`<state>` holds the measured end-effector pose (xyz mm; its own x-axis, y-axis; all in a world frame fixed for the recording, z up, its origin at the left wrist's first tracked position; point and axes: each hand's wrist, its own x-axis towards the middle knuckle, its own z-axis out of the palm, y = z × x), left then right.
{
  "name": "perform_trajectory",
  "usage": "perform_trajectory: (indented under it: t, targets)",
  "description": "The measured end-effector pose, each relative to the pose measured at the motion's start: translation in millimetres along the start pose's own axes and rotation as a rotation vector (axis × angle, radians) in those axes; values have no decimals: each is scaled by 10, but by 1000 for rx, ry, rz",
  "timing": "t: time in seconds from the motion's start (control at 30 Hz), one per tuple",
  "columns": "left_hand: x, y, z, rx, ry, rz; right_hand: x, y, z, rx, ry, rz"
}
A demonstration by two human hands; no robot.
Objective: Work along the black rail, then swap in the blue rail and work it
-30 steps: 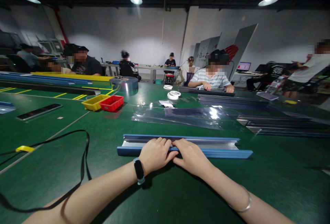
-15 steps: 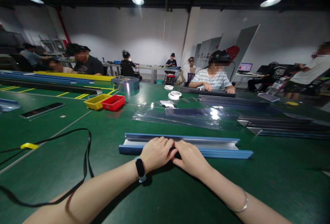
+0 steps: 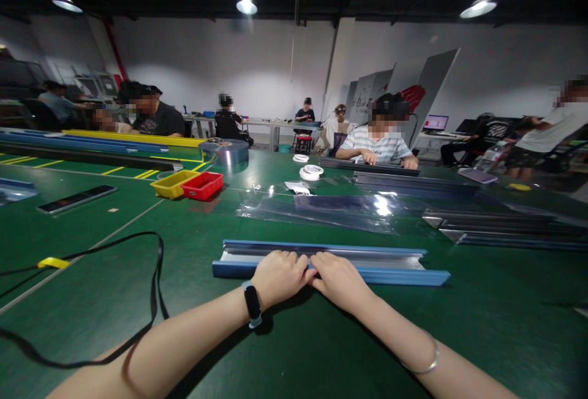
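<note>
A blue metal channel profile (image 3: 395, 276) with a pale inside lies lengthwise across the green table in front of me. My left hand (image 3: 281, 277) is bent over its near wall at the middle, fingers curled into the channel and thumb on my side. Right beside it, my right hand (image 3: 339, 281) grips the same wall in the same way, and the two hands touch at thumbs and forefingers. The fingertips are hidden inside the channel, so anything small under them cannot be made out.
Clear plastic film (image 3: 316, 212) lies behind the profile, with dark profiles (image 3: 500, 224) to the right. A yellow bin (image 3: 173, 185), a red bin (image 3: 203, 186), a phone (image 3: 77, 199) and a black strap (image 3: 158, 276) are on the left. A co-worker (image 3: 379, 138) sits opposite.
Both hands have settled slightly lower on the near wall, and the dark gap between the thumbs has closed. The blue profile stays in place.
</note>
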<state>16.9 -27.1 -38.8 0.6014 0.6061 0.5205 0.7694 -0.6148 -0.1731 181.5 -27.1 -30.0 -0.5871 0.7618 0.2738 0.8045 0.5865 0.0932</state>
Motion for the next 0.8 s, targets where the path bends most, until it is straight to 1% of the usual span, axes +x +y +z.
perform_trajectory:
  t: [0.13, 0.27, 0.4, 0.5, 0.6, 0.73, 0.8]
  targets:
    - [1, 2, 8, 14, -15, -5, 3, 9, 4, -5, -7, -1]
    - [-2, -2, 17, 7, -1, -4, -3, 9, -24, 5, -5, -1]
    - [8, 7, -14, -2, 12, 1, -24, 40, -49, -26, 40, 50]
    - [27, 35, -54, 4, 21, 35, -42, 92, -40, -51, 59, 75]
    - [37, 64, -57, -11, 16, 67, -49, 130, -17, -49, 26, 63]
    - [25, 68, -6, -46, -5, 17, -44, 133, 0, -50, 17, 62]
    - [19, 60, 13, -48, -13, 13, -40, 129, 3, -58, 22, 73]
